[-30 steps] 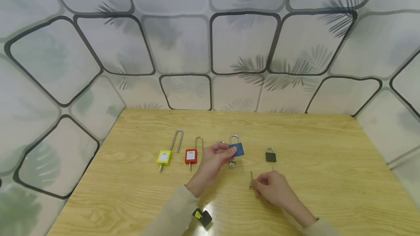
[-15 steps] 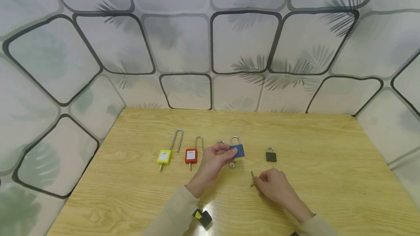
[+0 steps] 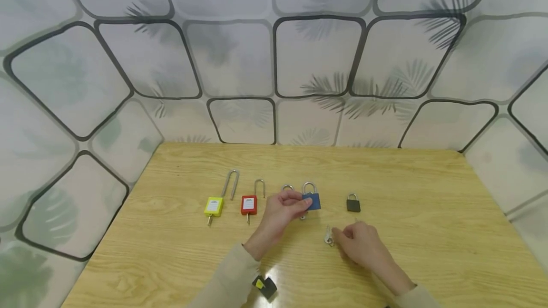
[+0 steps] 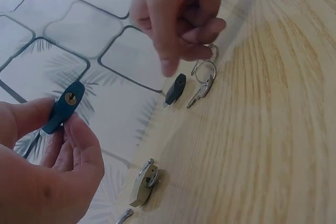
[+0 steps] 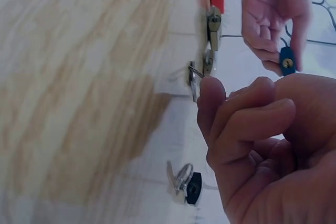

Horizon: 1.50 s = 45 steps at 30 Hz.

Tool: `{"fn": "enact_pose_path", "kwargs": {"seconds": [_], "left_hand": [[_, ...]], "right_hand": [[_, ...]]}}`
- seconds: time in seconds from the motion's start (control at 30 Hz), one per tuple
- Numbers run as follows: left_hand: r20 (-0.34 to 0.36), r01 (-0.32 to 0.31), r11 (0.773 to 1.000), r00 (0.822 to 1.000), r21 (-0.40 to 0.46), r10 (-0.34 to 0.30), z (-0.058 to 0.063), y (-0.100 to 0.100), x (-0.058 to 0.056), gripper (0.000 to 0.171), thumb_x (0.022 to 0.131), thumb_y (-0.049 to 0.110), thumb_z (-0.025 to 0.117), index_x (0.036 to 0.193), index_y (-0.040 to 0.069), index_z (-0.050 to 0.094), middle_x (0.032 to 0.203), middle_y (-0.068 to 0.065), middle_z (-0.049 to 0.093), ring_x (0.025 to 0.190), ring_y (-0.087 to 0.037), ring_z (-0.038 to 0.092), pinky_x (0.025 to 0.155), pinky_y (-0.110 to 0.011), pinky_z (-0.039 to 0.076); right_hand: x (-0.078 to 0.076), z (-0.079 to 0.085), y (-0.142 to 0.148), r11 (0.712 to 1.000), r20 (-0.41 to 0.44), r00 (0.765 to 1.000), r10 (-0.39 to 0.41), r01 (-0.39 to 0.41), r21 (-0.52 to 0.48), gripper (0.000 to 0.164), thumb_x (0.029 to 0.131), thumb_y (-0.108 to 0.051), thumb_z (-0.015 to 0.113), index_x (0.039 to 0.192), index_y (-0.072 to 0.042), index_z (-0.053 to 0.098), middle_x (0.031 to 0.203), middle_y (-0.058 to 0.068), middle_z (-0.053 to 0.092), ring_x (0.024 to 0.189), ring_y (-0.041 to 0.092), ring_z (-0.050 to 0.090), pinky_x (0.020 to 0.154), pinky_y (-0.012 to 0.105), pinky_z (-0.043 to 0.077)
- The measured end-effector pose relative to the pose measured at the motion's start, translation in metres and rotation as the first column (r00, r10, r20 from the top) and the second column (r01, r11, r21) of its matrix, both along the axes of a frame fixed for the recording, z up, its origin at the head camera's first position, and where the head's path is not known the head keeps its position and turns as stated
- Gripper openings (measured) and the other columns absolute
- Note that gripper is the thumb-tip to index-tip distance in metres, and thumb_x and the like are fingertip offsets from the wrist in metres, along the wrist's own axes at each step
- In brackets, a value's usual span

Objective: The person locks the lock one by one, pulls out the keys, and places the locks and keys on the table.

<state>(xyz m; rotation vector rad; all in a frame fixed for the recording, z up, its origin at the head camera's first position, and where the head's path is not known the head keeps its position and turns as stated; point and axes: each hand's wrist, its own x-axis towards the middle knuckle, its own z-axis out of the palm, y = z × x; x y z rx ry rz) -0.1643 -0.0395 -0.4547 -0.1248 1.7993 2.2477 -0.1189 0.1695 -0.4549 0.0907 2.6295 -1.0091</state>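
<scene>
My left hand (image 3: 279,213) grips a blue padlock (image 3: 312,201) by its side between thumb and fingers, its steel shackle upward. In the left wrist view its keyhole faces the camera. My right hand (image 3: 358,241) is lower and to the right. Its thumb and forefinger pinch small silver keys (image 3: 328,238) on a ring, which show flat in the head view. A small black padlock (image 3: 353,205) lies beyond my right hand, with ringed keys (image 5: 184,178) beside it in the right wrist view. A brass padlock (image 4: 144,184) lies behind my left hand, mostly hidden in the head view.
At left on the wooden table (image 3: 406,175) lie a yellow padlock (image 3: 213,206) with a long shackle and a red padlock (image 3: 249,205), keys below both. A dark block with a yellow patch (image 3: 264,286) is by my left sleeve. Patterned fabric walls (image 3: 239,61) surround the table.
The blue padlock has come slightly nearer and to the right with my left hand. The keys at my right fingertips have turned from edge-on to flat towards the head camera.
</scene>
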Motion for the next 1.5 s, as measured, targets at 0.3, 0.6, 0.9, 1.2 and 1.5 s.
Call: {"fn": "enact_pose_path", "kwargs": {"seconds": [0.3, 0.6, 0.9, 1.2, 1.5], "left_hand": [[-0.025, -0.012, 0.995, 1.0, -0.099, 0.009, -0.002, 0.005, 0.002, 0.024, 0.089, 0.012, 0.08, 0.105, -0.001, 0.069, 0.088, -0.002, 0.075, 0.077, -0.008, 0.069, 0.075, -0.023, 0.06], [-0.095, -0.04, 0.97, 0.995, -0.239, 0.018, -0.008, 0.012, 0.001, 0.028, 0.086, 0.012, 0.083, 0.108, 0.001, 0.071, 0.097, -0.011, 0.077, 0.082, -0.011, 0.072, 0.075, -0.028, 0.062], [-0.202, -0.055, 0.864, 0.978, -0.501, -0.055, -0.009, 0.023, -0.005, 0.024, 0.084, 0.021, 0.085, 0.102, 0.009, 0.073, 0.094, -0.003, 0.077, 0.083, -0.008, 0.07, 0.073, -0.023, 0.059], [-0.277, -0.095, 0.749, 0.953, -0.656, -0.122, -0.01, 0.04, -0.01, 0.022, 0.085, 0.019, 0.084, 0.1, 0.009, 0.072, 0.087, -0.003, 0.077, 0.073, -0.004, 0.068, 0.067, -0.02, 0.055], [-0.279, -0.082, 0.706, 0.945, -0.703, -0.168, -0.008, 0.048, -0.014, 0.021, 0.089, 0.018, 0.08, 0.104, 0.01, 0.067, 0.081, 0.001, 0.072, 0.064, -0.003, 0.059, 0.057, -0.018, 0.049]], "right_hand": [[-0.002, 0.015, 0.016, 0.999, 0.0, 1.0, -0.01, 0.01, -0.039, 0.044, 0.104, -0.038, 0.056, 0.072, -0.01, 0.067, 0.056, 0.002, 0.061, 0.04, 0.01, 0.045, 0.04, 0.019, 0.036], [-0.003, 0.022, 0.035, 0.997, 0.04, 0.998, -0.052, 0.054, -0.057, 0.041, 0.104, -0.039, 0.057, 0.085, -0.007, 0.072, 0.064, 0.003, 0.067, 0.043, 0.013, 0.05, 0.041, 0.025, 0.044], [-0.002, 0.022, 0.046, 0.996, 0.051, 0.997, -0.064, 0.068, -0.06, 0.044, 0.104, -0.043, 0.057, 0.083, -0.007, 0.071, 0.066, 0.004, 0.068, 0.046, 0.014, 0.055, 0.044, 0.029, 0.05], [0.0, 0.023, 0.05, 0.995, 0.044, 0.997, -0.06, 0.063, -0.08, 0.043, 0.104, -0.041, 0.058, 0.085, -0.006, 0.072, 0.066, 0.004, 0.068, 0.048, 0.014, 0.057, 0.044, 0.027, 0.05], [0.002, 0.023, 0.053, 0.996, 0.062, 0.996, -0.059, 0.063, -0.066, 0.041, 0.104, -0.039, 0.057, 0.087, -0.005, 0.071, 0.068, 0.004, 0.067, 0.049, 0.014, 0.057, 0.045, 0.025, 0.048]]}}
